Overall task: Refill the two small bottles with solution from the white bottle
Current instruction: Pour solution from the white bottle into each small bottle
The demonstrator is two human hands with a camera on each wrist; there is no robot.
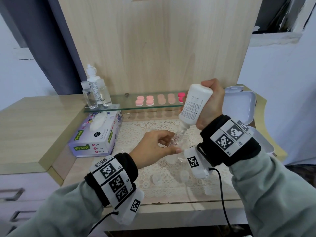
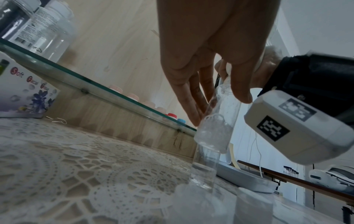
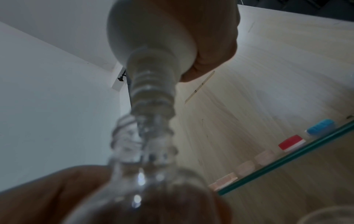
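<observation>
My right hand (image 1: 211, 101) grips the white bottle (image 1: 196, 103) upside down, its threaded nozzle (image 3: 153, 91) pressed to the mouth of a small clear bottle (image 1: 176, 139). The fingers and thumb of my left hand (image 1: 171, 142) pinch that small bottle, which is tilted above the lace mat (image 1: 136, 134). In the left wrist view the held bottle (image 2: 218, 121) shows bubbly liquid inside. Below it a second small clear bottle (image 2: 205, 166) stands on the mat with a little liquid at its bottom. My right wrist camera (image 1: 196, 163) partly hides it in the head view.
A tissue box (image 1: 97, 134) lies left of the mat. The glass shelf (image 1: 128, 108) behind carries clear bottles (image 1: 95, 93) and pink lens cases (image 1: 150, 100). An open white case (image 1: 239, 103) sits at the right. Loose clear caps (image 1: 157, 178) lie on the mat in front.
</observation>
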